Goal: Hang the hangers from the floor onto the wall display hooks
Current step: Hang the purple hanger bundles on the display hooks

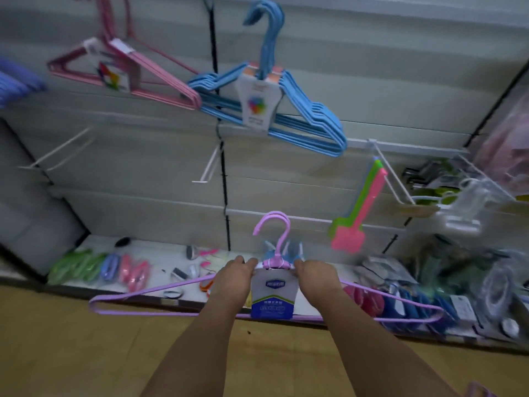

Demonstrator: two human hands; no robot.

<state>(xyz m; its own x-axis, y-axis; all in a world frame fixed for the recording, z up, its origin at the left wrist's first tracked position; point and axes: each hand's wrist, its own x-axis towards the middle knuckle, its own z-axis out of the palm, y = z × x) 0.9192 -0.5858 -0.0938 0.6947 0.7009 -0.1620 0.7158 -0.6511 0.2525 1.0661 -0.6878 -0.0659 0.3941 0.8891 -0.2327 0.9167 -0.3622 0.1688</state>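
Note:
I hold a bundle of purple hangers [274,245] upright in front of me, hook upward, with a blue and white label hanging at its neck. My left hand [233,277] grips its left shoulder and my right hand [317,277] grips its right shoulder, both close to the neck. Above, a bundle of blue hangers [269,90] hangs on the wall, and a pink bundle [126,70] hangs to its left. An empty white display hook [207,167] sticks out of the wall below the blue bundle. Another empty hook [54,151] is further left.
A low white shelf [160,267] along the wall base carries green, blue and pink packets and small items. Pink and green swatters [357,213] hang at the right beside a wire rack [458,181] of goods. Wooden floor [86,339] lies below. A purple hanger tip [481,391] shows bottom right.

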